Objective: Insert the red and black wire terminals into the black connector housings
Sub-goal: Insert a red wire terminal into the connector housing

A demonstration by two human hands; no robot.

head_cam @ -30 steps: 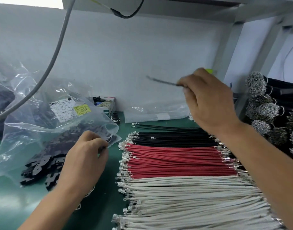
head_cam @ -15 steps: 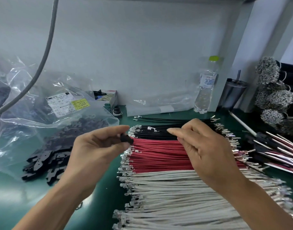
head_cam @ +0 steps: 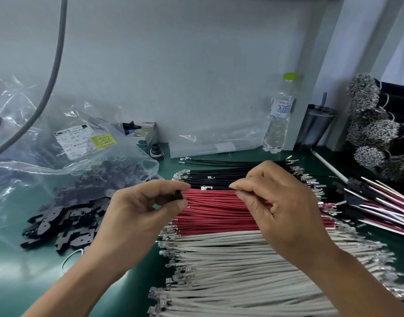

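While the left hand (head_cam: 136,209) pinches a black connector housing (head_cam: 177,196) above the desk (head_cam: 17,282), the right hand (head_cam: 281,202) pinches at the red wires (head_cam: 210,211), apparently picking one, which next needs its terminal aligned to the housing's opening.

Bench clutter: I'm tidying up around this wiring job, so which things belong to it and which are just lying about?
Job:
left hand pinching a housing
right hand at the red wires
black wires
loose housings
finished leads

Lying about:
white wires
water bottle
tumbler
small box
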